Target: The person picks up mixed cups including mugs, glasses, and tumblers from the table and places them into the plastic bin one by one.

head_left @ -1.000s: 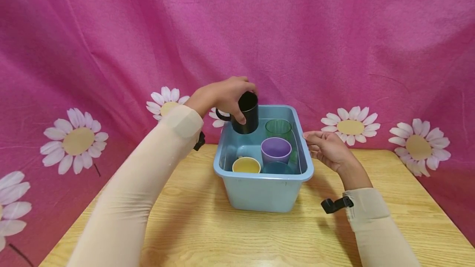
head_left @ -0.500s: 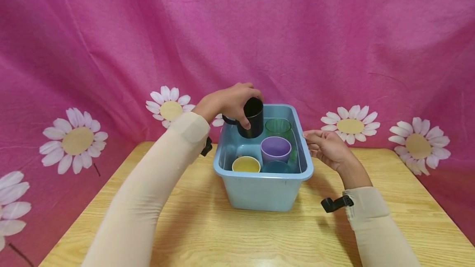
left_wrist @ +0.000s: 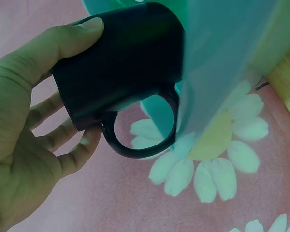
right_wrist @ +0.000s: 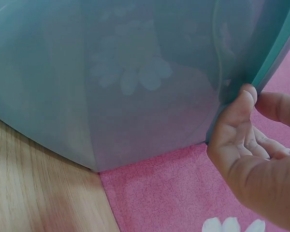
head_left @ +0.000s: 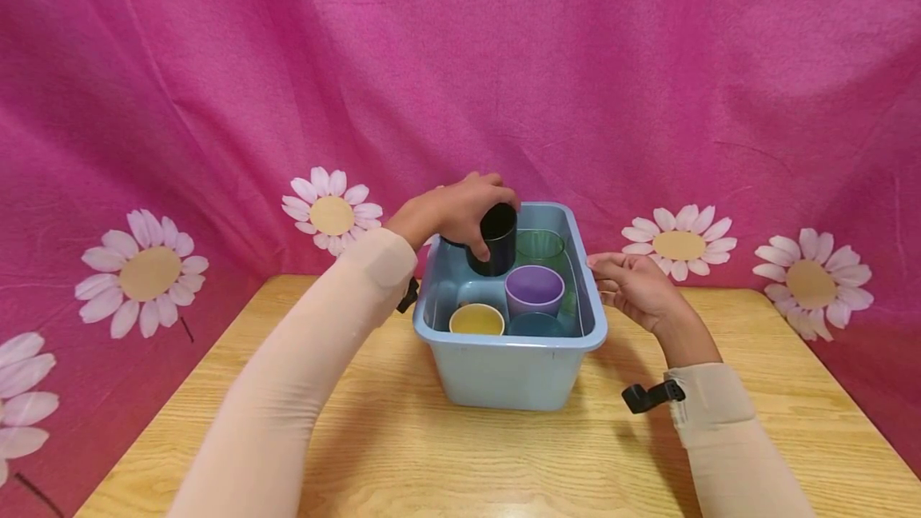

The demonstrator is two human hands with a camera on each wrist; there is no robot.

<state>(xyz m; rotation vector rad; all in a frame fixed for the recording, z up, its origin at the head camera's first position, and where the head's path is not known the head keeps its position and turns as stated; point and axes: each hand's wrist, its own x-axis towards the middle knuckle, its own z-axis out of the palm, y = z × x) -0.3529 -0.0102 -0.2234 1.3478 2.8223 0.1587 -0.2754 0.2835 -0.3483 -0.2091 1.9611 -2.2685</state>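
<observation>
My left hand [head_left: 471, 210] grips a black mug [head_left: 496, 250] from above by its rim, the mug partly inside the light blue tub [head_left: 511, 374]. In the left wrist view the thumb lies along the side of the mug [left_wrist: 125, 53], and its handle points away from the thumb, beside the tub wall. My right hand [head_left: 636, 290] pinches the tub's right rim; the right wrist view shows thumb and finger at that edge. Inside the tub are a purple cup [head_left: 535, 290], a yellow cup [head_left: 476, 320], a green glass [head_left: 541, 245] and a dark blue cup [head_left: 538, 325].
The tub stands on a wooden table [head_left: 504, 462]. Behind it hangs a pink cloth [head_left: 547, 70] printed with white daisies. Black wrist cameras sit on both sleeves, the right camera [head_left: 651, 398] over the table.
My left hand has moved right and down with the black mug, lowering it into the tub beside the green glass. The right hand has stayed on the rim.
</observation>
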